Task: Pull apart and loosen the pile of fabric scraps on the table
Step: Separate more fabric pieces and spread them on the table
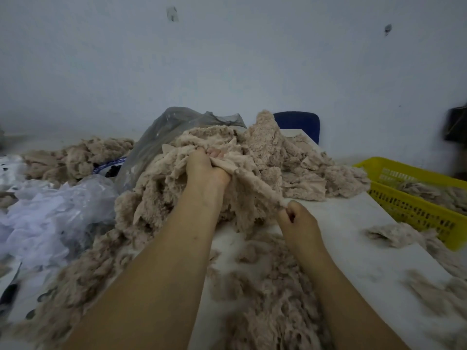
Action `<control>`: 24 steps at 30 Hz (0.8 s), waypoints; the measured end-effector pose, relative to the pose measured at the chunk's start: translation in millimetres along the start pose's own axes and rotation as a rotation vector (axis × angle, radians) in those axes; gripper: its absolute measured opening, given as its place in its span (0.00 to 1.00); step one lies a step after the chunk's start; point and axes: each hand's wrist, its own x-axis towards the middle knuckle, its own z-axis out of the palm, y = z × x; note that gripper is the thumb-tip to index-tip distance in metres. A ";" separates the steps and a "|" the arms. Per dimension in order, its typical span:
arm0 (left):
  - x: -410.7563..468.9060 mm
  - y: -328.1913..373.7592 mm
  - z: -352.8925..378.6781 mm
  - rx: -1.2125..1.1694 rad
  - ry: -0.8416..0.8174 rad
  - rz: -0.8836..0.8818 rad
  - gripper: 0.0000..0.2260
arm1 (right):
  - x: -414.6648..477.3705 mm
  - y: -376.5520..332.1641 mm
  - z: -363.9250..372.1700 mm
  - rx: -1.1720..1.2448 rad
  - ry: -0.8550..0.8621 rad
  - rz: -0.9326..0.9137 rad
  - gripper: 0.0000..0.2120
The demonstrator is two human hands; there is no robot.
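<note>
A big heap of beige fluffy fabric scraps lies on the white table. My left hand is dug into the top of the heap, its fingers curled round a fold of fabric. A strip of beige fabric runs taut from that hand down to my right hand, which pinches its lower end in a fist just above the table. Loose tufts of fluff cover the table near my forearms.
A yellow plastic basket with scraps stands at the right. Grey and white plastic bags lie at the left, with another scrap heap behind them. A blue chair back shows behind the table. The wall is close behind.
</note>
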 end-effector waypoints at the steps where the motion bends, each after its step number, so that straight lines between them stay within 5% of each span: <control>1: -1.3 2.8 -1.9 0.007 0.013 0.011 0.21 | 1.1 2.9 -1.9 -0.054 0.028 0.012 0.18; 8: -4.7 -1.1 -11.9 0.102 -0.051 -0.041 0.19 | 8.6 13.0 -10.1 -0.112 0.053 0.219 0.17; 13: -21.7 -30.0 -9.6 0.426 -0.124 -0.061 0.16 | 12.2 -10.3 -23.5 0.464 -0.075 0.422 0.11; 18: -32.7 -30.5 12.7 0.308 -0.111 -0.114 0.14 | -10.6 -45.2 -28.5 0.328 0.280 -0.151 0.12; 21: -40.6 -32.7 22.8 0.264 -0.109 -0.115 0.16 | -22.6 -57.8 -13.4 0.026 0.130 -0.298 0.11; 24: -50.1 -41.0 25.8 0.234 -0.083 -0.132 0.15 | -15.3 -59.9 3.3 -0.239 -0.054 -0.191 0.28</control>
